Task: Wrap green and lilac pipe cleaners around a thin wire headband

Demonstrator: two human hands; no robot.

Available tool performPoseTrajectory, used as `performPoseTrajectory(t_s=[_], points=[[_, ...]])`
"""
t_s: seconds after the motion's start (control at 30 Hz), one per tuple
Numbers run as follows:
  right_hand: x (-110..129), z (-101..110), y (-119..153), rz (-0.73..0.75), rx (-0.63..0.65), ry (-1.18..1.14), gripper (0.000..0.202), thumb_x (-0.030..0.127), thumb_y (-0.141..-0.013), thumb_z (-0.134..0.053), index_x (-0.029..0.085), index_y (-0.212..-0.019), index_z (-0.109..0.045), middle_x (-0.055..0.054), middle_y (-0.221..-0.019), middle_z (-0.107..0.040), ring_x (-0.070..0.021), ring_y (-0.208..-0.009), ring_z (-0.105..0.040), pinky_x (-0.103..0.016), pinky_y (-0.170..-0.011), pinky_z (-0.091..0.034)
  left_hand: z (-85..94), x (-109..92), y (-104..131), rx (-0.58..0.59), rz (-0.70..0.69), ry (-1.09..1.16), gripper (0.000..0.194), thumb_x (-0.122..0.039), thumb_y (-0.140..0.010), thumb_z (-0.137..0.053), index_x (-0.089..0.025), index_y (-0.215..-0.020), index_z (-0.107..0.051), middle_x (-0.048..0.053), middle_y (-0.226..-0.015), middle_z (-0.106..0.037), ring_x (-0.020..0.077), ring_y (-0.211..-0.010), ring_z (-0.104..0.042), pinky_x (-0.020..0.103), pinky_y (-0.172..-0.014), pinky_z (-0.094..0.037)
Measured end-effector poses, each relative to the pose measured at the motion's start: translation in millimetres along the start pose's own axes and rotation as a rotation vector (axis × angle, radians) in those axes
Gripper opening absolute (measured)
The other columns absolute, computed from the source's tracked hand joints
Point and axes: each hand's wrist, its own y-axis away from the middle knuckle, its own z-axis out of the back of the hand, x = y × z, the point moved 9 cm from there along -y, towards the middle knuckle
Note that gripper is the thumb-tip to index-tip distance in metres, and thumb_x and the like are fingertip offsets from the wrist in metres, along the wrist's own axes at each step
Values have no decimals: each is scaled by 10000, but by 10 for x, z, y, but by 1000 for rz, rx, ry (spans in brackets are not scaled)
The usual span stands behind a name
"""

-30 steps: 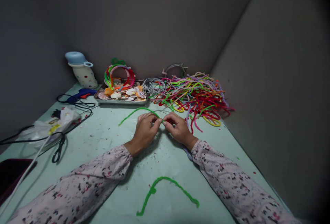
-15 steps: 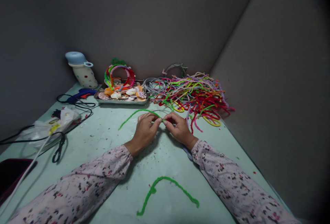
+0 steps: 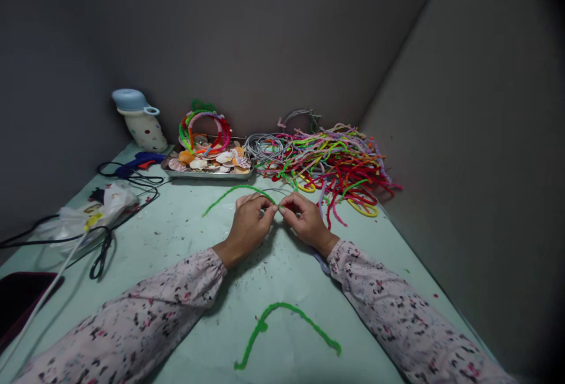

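Mid-frame, left hand [image 3: 251, 220] and right hand [image 3: 305, 219] both pinch bright-green curved fuzzy pipe cleaner [image 3: 239, 186]; free tip lifted slightly, hands barely moved: fine adjusting, seemingly unfinished.

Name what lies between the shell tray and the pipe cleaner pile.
The head view shows a grey coil between tray and pile.

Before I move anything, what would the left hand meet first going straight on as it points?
Probably the right hand, which lies just ahead of the left hand, near the pinched green pipe cleaner; depth leaves any gap between the hands unclear.
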Motion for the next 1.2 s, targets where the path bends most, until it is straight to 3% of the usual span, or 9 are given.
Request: performPoseTrajectory(t_s=[0.43, 0.77, 1.2], points=[[-97, 23, -9, -92, -51, -125, 91, 286, -868, -591, 199, -892, -606, -11, -784, -574, -146, -701, -540, -268, -632, -449, 104, -85, 26, -82, -52, 15, 97, -278, -856, -623, -203, -916, -616, 29, -956, -674, 204, -973, -593, 369, -944, -382], [-137, 2, 2, -116, -45, -171, 120, 310, -871, -587, 198, -911, -605, -5, -774, -570, -139, -678, -536, -258, -620, -453, 145, -121, 39, -131, -140, 13, 10, -231, -850, -657, -226, -856, -652, -5, -882, -683, 177, -905, -599, 344, -897, -375], [-118, 5, -4, -117, -43, -179, 122, 310, -869, -584, 199, -916, -601, 0, -739, -564, -141, -665, -532, -260, -605, -445, 169, -100, 47, -166, -150, 33, 91, -239, -841, -681, -256, -925, -712, 1, -872, -697, 169, -878, -612, 357, -902, -383]])
